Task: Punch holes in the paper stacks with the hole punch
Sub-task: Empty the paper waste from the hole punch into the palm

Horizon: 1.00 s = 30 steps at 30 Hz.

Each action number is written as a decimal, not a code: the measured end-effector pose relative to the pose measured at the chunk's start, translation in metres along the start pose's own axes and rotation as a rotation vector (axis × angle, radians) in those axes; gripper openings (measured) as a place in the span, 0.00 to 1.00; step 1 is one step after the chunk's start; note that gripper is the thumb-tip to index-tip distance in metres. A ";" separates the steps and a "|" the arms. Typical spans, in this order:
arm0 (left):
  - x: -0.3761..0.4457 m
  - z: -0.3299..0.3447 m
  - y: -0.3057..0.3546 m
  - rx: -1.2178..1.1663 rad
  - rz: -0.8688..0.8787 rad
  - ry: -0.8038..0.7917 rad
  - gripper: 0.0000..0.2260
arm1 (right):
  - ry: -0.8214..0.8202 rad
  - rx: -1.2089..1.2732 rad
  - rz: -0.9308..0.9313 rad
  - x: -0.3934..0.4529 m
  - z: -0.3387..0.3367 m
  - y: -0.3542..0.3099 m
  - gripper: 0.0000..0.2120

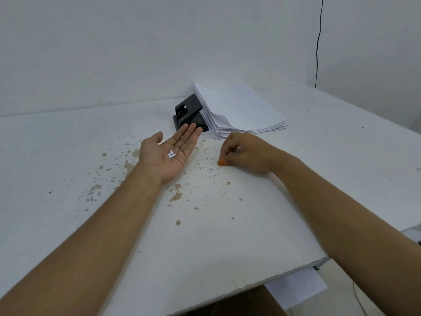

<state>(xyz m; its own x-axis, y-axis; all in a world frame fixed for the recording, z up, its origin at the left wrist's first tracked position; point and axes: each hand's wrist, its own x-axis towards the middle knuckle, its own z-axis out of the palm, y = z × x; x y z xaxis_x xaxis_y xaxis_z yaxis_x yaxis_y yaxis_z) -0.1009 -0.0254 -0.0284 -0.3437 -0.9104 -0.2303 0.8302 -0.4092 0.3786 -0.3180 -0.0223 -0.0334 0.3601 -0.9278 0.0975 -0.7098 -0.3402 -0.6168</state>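
Fingers of the left hand (169,153) are held straight and together, palm turned up, and a small heap of white paper chads (171,154) is carried in the hollow of the palm. Fingers of the right hand (245,153) are curled downward, with the thumb and a fingertip brought together just above the table (227,236); whether a chad is pinched between them cannot be told. More loose chads (210,171) are scattered on the tabletop just left of that hand. At the far side, the black hole punch (189,114) is seen with its handle raised, just beyond the left fingertips. Touching its right side, the paper stack (241,110) is laid, its sheets slightly fanned. Brown chipped patches (176,196) are scattered over the white surface.
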 end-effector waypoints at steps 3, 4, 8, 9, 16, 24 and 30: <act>0.000 0.000 0.000 -0.005 -0.001 -0.003 0.25 | 0.028 -0.100 -0.018 0.003 0.007 -0.005 0.07; 0.000 0.001 -0.001 -0.005 0.001 -0.003 0.25 | 0.051 -0.108 -0.039 0.004 0.010 -0.007 0.07; -0.001 0.002 -0.001 0.003 0.003 0.005 0.25 | 0.162 -0.058 -0.150 0.005 0.018 -0.017 0.04; -0.002 0.002 -0.001 0.002 0.001 0.002 0.25 | 0.183 -0.029 -0.172 0.005 0.019 -0.021 0.03; -0.003 0.008 -0.009 -0.012 -0.054 -0.004 0.26 | 0.354 0.118 -0.286 0.001 0.024 -0.047 0.03; -0.004 0.009 -0.021 -0.068 -0.169 -0.091 0.28 | 0.443 0.067 -0.270 0.001 0.030 -0.059 0.06; -0.004 0.009 -0.021 -0.080 -0.175 -0.082 0.27 | 0.439 0.043 -0.262 0.001 0.033 -0.058 0.05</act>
<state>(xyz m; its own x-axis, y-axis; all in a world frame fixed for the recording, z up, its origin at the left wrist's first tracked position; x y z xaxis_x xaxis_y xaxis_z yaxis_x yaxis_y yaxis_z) -0.1206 -0.0133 -0.0274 -0.5174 -0.8292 -0.2116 0.7860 -0.5582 0.2658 -0.2566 0.0020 -0.0231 0.2277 -0.7919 0.5666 -0.6007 -0.5722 -0.5583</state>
